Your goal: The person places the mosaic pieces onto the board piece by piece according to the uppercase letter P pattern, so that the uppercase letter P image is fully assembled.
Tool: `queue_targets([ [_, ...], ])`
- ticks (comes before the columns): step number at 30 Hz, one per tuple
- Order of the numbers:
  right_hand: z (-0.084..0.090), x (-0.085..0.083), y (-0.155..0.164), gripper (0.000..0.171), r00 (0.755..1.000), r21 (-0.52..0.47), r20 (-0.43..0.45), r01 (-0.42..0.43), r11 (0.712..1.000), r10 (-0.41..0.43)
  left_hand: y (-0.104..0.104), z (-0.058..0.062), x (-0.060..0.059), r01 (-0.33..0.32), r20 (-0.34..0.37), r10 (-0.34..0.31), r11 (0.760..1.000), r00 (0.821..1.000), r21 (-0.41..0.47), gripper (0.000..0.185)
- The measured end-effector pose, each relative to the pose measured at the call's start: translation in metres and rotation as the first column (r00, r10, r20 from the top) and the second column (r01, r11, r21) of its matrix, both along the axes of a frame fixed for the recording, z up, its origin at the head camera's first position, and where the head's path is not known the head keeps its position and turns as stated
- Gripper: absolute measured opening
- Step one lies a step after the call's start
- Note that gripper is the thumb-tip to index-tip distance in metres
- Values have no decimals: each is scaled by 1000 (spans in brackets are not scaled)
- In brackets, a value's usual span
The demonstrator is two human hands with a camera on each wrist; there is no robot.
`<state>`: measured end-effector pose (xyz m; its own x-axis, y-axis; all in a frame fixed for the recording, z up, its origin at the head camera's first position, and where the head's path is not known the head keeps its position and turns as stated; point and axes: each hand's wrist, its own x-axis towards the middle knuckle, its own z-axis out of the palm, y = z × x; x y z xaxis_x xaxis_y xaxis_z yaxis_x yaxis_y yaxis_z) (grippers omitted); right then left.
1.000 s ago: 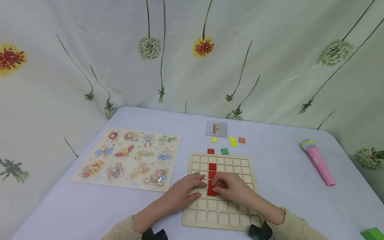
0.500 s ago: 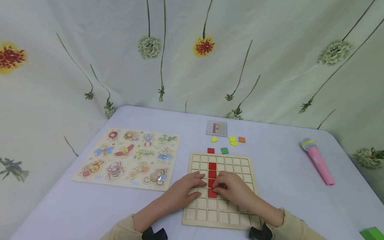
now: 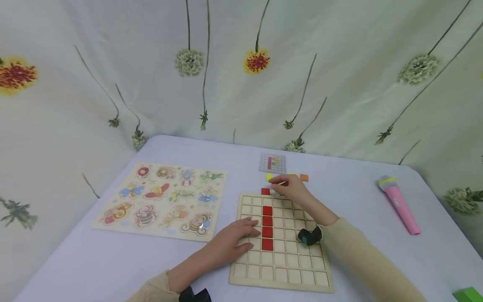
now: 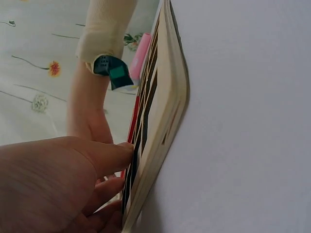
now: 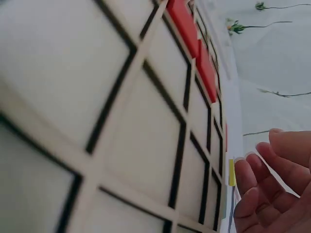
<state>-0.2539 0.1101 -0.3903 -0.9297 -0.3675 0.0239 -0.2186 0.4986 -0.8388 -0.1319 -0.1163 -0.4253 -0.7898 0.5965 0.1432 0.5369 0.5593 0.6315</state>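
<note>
A wooden grid board [image 3: 286, 268] lies in front of me with a column of red tiles [image 3: 267, 227] set in its cells. My left hand [image 3: 243, 235] rests flat on the board's left part, fingertips beside the red column; the left wrist view shows it [image 4: 58, 184] against the board's edge [image 4: 165, 121]. My right hand [image 3: 284, 187] reaches past the board's far edge among loose tiles: red [image 3: 265, 191], yellow [image 3: 269, 177], orange [image 3: 304, 178]. In the right wrist view its fingers [image 5: 262, 184] are loosely curved and hold nothing. The hand hides the green tile.
A small pattern card [image 3: 272, 162] lies behind the loose tiles. An insect puzzle board [image 3: 162, 199] lies to the left. A pink toy microphone [image 3: 400, 204] lies on the right, a green block [image 3: 469, 295] at the near right corner. Flowered cloth hangs behind the table.
My right hand has left the red column and moved away to the loose tiles beyond the board. The fourth red tile now sits in its cell. The left hand has stayed put.
</note>
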Motion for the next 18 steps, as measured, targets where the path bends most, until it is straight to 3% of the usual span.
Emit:
queue_targets([
  [4,-8,-11,-9,22,998,187,-52,-8,982,18,-1,-2,0,6,-1,-6,1000,1000,2,27],
  [7,-10,-10,-11,18,995,257,-84,-21,966,44,0,-2,1,9,-7,-9,1000,1000,-7,27],
  [11,-8,-8,-12,15,989,247,-125,-41,968,74,-1,-1,1,0,-22,0,1000,1000,-14,27],
  [18,-6,-7,-14,5,985,188,-164,-19,982,50,-1,0,1,-5,-16,5,1000,1000,-20,27],
])
